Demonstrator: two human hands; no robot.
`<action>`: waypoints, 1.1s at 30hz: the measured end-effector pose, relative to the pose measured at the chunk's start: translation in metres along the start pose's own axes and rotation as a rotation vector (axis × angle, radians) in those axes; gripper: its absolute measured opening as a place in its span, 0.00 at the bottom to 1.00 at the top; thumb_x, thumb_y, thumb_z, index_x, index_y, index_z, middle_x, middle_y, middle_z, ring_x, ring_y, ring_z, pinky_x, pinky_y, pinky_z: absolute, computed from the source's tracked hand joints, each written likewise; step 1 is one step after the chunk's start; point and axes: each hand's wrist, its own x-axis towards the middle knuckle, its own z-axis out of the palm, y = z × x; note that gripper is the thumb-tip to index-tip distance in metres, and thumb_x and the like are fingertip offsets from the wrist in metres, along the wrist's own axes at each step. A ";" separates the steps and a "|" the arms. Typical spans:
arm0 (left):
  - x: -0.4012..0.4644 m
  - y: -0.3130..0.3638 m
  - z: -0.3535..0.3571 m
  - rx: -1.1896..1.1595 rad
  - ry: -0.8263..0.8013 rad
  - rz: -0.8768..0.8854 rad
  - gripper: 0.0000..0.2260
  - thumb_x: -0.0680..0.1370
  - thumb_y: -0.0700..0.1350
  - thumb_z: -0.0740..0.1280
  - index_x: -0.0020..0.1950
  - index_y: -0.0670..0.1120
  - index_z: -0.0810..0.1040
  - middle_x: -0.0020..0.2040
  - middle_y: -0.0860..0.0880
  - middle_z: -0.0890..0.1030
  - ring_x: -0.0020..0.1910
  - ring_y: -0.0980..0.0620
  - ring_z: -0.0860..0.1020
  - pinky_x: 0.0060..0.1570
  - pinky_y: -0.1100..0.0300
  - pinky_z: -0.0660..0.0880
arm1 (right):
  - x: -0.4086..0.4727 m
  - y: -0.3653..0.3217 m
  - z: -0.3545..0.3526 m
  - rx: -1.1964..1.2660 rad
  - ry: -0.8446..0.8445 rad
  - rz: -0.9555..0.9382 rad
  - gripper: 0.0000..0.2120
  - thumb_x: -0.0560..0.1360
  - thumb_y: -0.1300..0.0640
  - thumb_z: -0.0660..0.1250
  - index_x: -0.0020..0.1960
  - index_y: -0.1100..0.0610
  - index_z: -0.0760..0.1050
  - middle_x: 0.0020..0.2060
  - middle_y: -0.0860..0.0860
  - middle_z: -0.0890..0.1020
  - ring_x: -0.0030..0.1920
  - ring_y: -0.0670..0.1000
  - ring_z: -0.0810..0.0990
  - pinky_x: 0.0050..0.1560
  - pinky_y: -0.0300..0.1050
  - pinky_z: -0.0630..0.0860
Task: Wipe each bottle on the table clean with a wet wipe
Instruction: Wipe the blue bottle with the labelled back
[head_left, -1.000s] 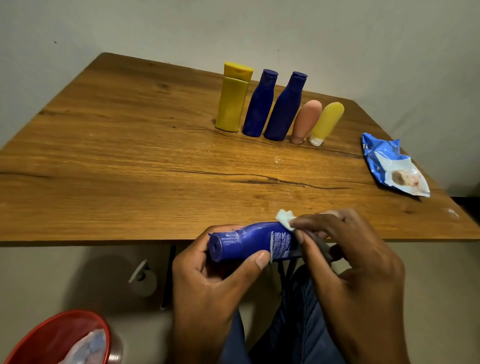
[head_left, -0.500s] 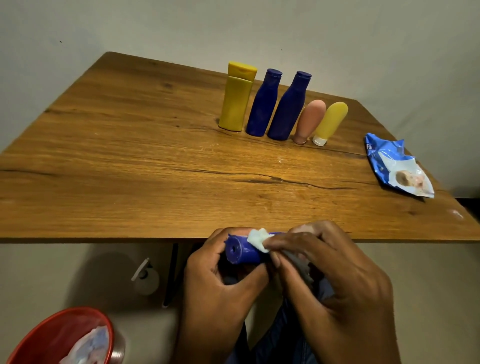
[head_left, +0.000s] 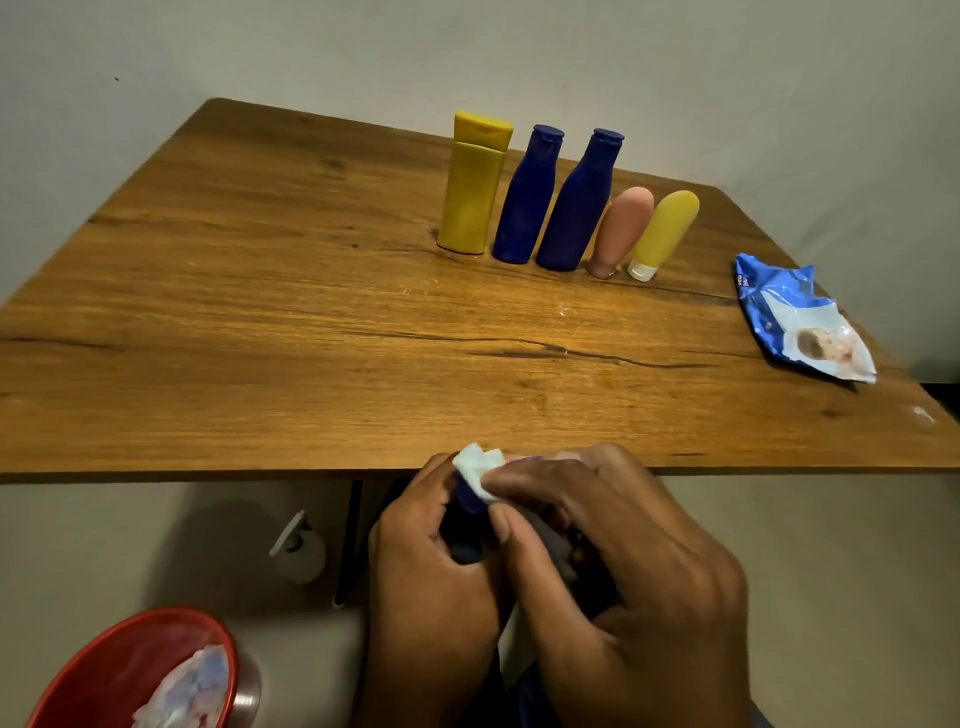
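Just below the table's near edge, my left hand (head_left: 431, 561) grips a dark blue bottle (head_left: 466, 498), of which only the cap end shows between my fingers. My right hand (head_left: 618, 566) pinches a white wet wipe (head_left: 480, 467) and presses it over that cap end. At the back of the wooden table (head_left: 260, 338) stand a tall yellow bottle (head_left: 472, 187), two dark blue bottles (head_left: 527, 200) (head_left: 579, 205), a small pink tube (head_left: 618, 231) and a small yellow tube (head_left: 665, 234).
A crumpled blue and white wipes packet (head_left: 800, 322) lies at the table's right side. On the floor at lower left stands a red bin (head_left: 119, 670) with used wipes in it. A small white dispenser bottle (head_left: 301, 551) stands under the table.
My right hand has slid the wipe leftward along the held bottle, from its body to its cap end. Most of the bottle is now hidden inside my hands.
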 end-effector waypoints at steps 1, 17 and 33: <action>-0.001 0.001 0.000 -0.001 0.000 -0.007 0.15 0.69 0.37 0.73 0.51 0.53 0.87 0.47 0.47 0.88 0.51 0.45 0.88 0.53 0.39 0.84 | -0.001 -0.001 0.000 0.004 0.005 -0.004 0.07 0.75 0.57 0.76 0.52 0.48 0.87 0.47 0.43 0.84 0.50 0.43 0.84 0.47 0.38 0.79; -0.001 0.004 0.000 -0.006 0.011 0.023 0.12 0.67 0.47 0.78 0.50 0.53 0.87 0.47 0.47 0.87 0.48 0.48 0.87 0.49 0.47 0.83 | 0.001 0.003 -0.002 -0.045 0.041 0.105 0.06 0.76 0.55 0.74 0.51 0.47 0.85 0.46 0.41 0.82 0.45 0.43 0.83 0.42 0.34 0.76; 0.004 0.011 -0.006 -0.161 -0.050 0.121 0.17 0.69 0.47 0.78 0.58 0.53 0.87 0.57 0.43 0.87 0.57 0.44 0.86 0.54 0.63 0.79 | 0.009 0.026 -0.024 -0.068 0.075 0.156 0.07 0.77 0.58 0.75 0.52 0.47 0.84 0.44 0.44 0.82 0.44 0.46 0.82 0.38 0.38 0.75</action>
